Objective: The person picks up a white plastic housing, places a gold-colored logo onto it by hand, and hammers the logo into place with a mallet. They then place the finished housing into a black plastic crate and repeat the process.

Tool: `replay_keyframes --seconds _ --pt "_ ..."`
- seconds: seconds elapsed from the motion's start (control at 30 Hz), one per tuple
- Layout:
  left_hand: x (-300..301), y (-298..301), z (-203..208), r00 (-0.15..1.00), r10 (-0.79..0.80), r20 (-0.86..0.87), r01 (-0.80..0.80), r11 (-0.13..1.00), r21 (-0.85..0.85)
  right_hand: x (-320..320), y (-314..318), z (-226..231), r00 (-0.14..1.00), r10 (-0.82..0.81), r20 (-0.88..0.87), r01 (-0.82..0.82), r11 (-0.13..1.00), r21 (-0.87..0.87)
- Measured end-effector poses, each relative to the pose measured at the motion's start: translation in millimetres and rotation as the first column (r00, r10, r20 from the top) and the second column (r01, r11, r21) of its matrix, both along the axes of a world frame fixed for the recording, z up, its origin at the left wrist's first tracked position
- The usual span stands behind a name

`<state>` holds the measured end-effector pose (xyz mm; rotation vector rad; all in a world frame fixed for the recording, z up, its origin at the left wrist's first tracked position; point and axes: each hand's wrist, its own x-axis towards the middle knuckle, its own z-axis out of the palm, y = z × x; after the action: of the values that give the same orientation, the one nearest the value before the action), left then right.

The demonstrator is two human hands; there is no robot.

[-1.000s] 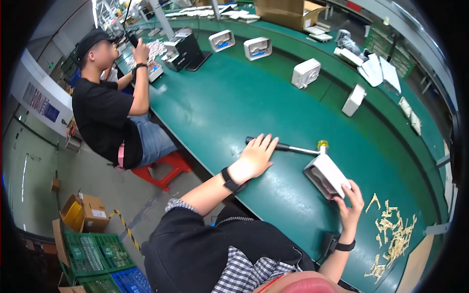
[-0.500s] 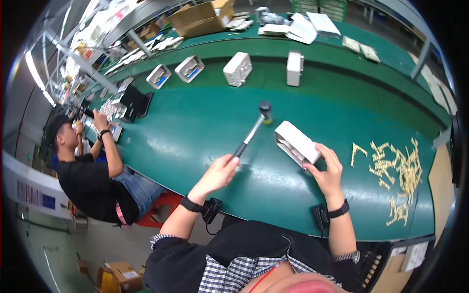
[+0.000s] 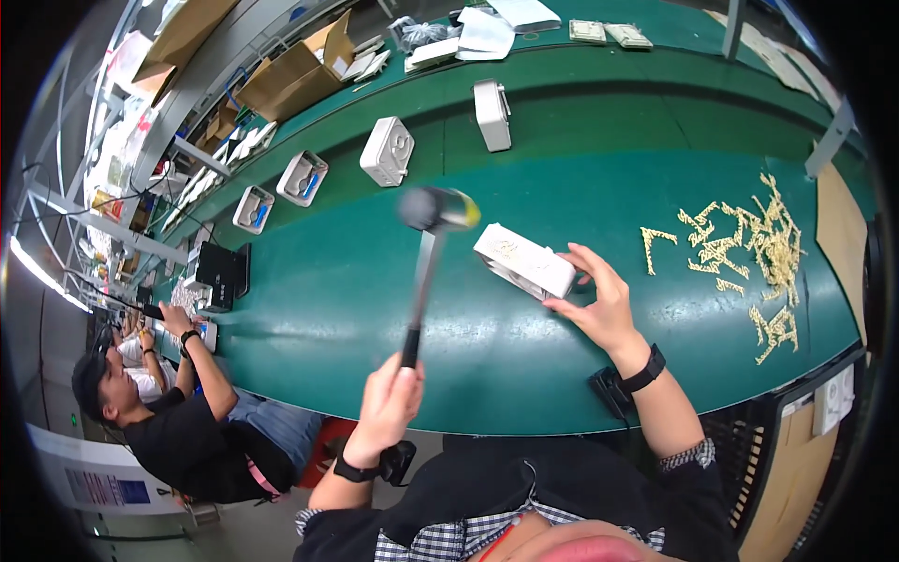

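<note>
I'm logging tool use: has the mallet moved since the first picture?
Yes: up. The mallet lay on the green table; now the left hand holds it raised.

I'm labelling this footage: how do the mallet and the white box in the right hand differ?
The mallet is long-handled, with a dark and yellow head; the white box is a pale oblong. The mallet is blurred; the white box looks sharper. The left hand grips the mallet; the right hand holds the white box's end. Both are held.
</note>
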<state>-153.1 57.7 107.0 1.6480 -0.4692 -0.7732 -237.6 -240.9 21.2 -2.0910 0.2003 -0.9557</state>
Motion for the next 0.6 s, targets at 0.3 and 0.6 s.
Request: replay_keyframes --seconds 0.3,0.6 --pt "22 -4 -4 0.994 -0.103 0.039 0.094 0.976 0.194 1 0 -5 1.000 0.013 0.007 -0.013 1.000 -0.017" --pt "10 -8 -14 0.970 -0.058 0.236 0.085 0.991 -0.105 3 3 -3 1.000 0.014 0.007 -0.014 1.000 -0.002"
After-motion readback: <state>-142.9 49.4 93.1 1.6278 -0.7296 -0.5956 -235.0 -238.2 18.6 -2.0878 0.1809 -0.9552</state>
